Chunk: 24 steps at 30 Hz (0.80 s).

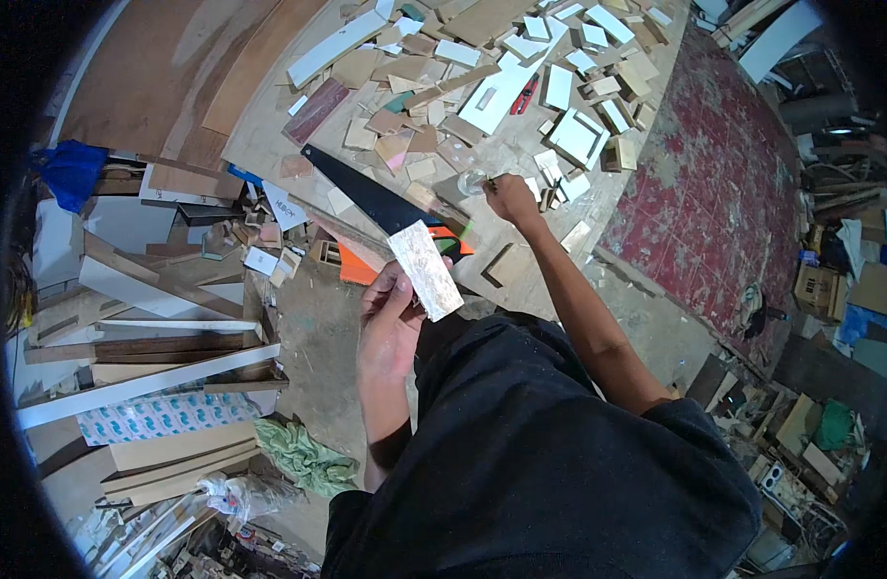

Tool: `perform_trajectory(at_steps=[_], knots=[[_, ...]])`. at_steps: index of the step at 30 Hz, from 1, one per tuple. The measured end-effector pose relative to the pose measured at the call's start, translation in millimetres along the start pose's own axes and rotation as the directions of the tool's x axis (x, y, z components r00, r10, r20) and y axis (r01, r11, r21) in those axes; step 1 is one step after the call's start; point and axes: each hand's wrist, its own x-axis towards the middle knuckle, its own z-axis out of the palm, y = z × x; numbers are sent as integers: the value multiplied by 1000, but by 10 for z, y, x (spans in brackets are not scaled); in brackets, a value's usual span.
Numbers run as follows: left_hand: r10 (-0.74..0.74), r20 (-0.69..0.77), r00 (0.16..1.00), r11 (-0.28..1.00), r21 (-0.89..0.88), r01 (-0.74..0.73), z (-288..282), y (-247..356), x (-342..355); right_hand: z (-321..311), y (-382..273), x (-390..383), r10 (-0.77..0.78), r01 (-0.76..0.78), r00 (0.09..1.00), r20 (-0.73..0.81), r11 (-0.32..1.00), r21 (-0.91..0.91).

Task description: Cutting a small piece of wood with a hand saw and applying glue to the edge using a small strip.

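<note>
My left hand [390, 304] grips a pale rectangular wood block [427, 271] with a rough, flaky face, its thumb pressed on the edge. Past the block, a handsaw [359, 193] lies on the worktable [569, 253], its dark blade slanting to the far left. The saw's handle is partly hidden behind the block. My right hand [513, 201] is closed over the table, next to a small clear round container [472, 182]. Whatever is inside its fingers is hidden.
Wood offcuts [419, 135] and white pieces [579, 138] cover the table's far part, with red-handled pliers [525, 96] among them. Long boards [154, 386] are stacked at the left, near a green cloth [305, 457]. A worn red floor [709, 183] lies to the right.
</note>
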Motion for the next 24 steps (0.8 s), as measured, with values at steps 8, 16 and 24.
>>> perform_trajectory(at_steps=[8, 16, 24], knots=[[-5, -6, 1000, 996, -86, 4, 33, -11, -75, -212, -191, -106, -74, 70, 996, -53, 994, -86], [68, -55, 996, 996, -55, -71, -243, 55, -139, -177, -404, -85, -71, 29, 982, -174, 973, -231], [90, -84, 992, 993, -73, -96, -313, 94, -118, -124, -367, -45, -39, -9, 987, -156, 955, -296]])
